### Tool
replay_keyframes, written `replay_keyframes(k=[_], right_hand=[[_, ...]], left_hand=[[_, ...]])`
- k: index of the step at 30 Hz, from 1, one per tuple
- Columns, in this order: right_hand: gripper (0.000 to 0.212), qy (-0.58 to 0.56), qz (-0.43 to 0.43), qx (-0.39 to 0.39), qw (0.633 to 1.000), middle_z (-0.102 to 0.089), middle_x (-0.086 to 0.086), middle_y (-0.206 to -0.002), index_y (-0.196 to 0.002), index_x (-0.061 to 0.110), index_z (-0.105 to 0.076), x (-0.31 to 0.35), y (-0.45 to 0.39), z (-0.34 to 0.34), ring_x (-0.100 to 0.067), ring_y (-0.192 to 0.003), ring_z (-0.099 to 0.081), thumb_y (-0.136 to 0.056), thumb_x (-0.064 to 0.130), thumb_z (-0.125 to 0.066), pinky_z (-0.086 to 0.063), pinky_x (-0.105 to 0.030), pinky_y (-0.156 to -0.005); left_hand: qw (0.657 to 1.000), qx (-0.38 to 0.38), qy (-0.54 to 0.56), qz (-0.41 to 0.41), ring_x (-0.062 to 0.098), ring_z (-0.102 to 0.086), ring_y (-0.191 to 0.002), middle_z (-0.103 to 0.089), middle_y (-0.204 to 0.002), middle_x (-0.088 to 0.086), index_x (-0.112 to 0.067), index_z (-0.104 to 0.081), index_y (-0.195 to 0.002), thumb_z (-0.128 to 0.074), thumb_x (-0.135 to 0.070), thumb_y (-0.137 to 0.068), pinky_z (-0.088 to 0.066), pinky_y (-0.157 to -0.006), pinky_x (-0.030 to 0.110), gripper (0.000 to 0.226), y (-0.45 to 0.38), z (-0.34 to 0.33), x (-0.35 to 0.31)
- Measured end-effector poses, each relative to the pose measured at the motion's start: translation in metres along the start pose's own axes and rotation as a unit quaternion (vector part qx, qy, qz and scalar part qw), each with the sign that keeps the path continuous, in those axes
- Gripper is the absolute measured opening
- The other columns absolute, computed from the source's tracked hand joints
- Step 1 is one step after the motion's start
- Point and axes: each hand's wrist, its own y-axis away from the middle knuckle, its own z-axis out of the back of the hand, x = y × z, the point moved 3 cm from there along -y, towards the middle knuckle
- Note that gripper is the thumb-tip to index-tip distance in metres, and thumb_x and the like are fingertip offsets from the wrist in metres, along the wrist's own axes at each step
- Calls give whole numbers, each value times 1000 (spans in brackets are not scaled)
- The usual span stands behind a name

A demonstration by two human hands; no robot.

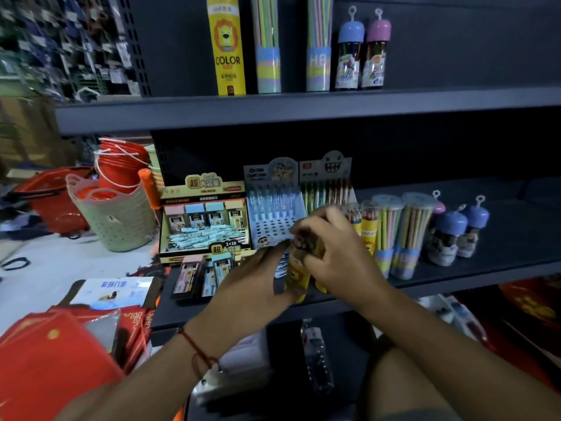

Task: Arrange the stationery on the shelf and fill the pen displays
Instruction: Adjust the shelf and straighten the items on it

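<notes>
Pencil tube [296, 273]: gripped by right hand [337, 253]; left hand [252, 284] steadies it, fingers straight.
Risk: tipping neighbouring tubes [397, 238] if set down carelessly.

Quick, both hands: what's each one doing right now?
Left hand: open, fingers against the yellow pencil tube.
Right hand: gripping the same tube's top.

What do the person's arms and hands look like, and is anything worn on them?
Both forearms are bare, with no sleeves in view. The left hand and right hand wear no gloves, and no rings are visible. A thin red string bracelet is tied around the left wrist. The right wrist is bare.
</notes>
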Motion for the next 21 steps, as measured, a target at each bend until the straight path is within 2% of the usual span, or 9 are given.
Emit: replay_keyframes(k=[2,4,6,9,13,15,17,19,21], right_hand=[[31,-47,9,1,999,-39,15,-108,-115,28,-62,15,1,14,1,-100,-44,-89,14,-71,-41,-11,-83],[30,-97,8,5,995,-42,17,-110,-113,33,-63,30,0,28,3,-106,-46,-88,17,-73,-40,-7,-86],[30,-123,12,4,992,-46,17,-114,-111,34,-65,43,-2,41,1,-109,-50,-87,18,-74,-43,-8,-88],[33,-148,22,5,989,-51,20,-119,-113,33,-66,60,-5,60,2,-115,-52,-86,16,-74,-46,-11,-92],[50,-236,8,16,972,-54,21,-131,-129,44,-56,74,-1,73,3,-124,-52,-88,21,-74,-49,-28,-103],[67,-247,-2,49,968,-51,26,-136,-139,54,-42,78,3,72,6,-128,-48,-86,31,-76,-48,-31,-105],[80,-240,-14,82,967,-46,32,-138,-141,65,-26,83,5,67,9,-129,-46,-81,47,-77,-47,-34,-106],[85,-237,-24,110,965,-43,36,-138,-139,69,-20,89,5,64,9,-128,-46,-73,65,-73,-47,-37,-106],[91,-212,-28,137,967,-40,39,-140,-140,70,-14,95,2,61,8,-129,-45,-67,76,-69,-46,-37,-107]], left_hand=[[995,1,104,-4,2,-58,-97,-57,-117,-21,-52,-27,-134,-65,-53,-82,-51,-76,27,65,6,1,-6],[983,-12,185,-2,-5,-61,-92,-62,-105,-25,-54,-36,-122,-69,-48,-82,-54,-78,31,52,11,7,-12],[970,-29,240,-3,-8,-61,-92,-64,-102,-27,-49,-44,-116,-72,-43,-83,-55,-81,32,44,16,17,-18],[959,-47,279,-15,-5,-62,-93,-66,-101,-23,-49,-47,-114,-75,-45,-80,-55,-82,32,45,24,36,-28],[950,-69,302,-36,2,-65,-93,-68,-100,-17,-45,-52,-114,-75,-52,-73,-57,-81,35,47,36,67,-34],[947,-81,308,-48,6,-67,-95,-70,-102,-15,-41,-55,-114,-76,-53,-70,-57,-82,37,49,39,83,-34],[944,-96,311,-53,8,-68,-98,-71,-105,-12,-36,-57,-116,-78,-53,-70,-57,-84,39,54,41,101,-33],[940,-119,317,-49,9,-68,-99,-72,-105,-11,-33,-57,-117,-81,-45,-73,-56,-86,41,52,40,119,-31],[938,-136,316,-45,10,-69,-97,-73,-104,-9,-34,-57,-115,-82,-46,-72,-56,-87,43,51,39,141,-31]])
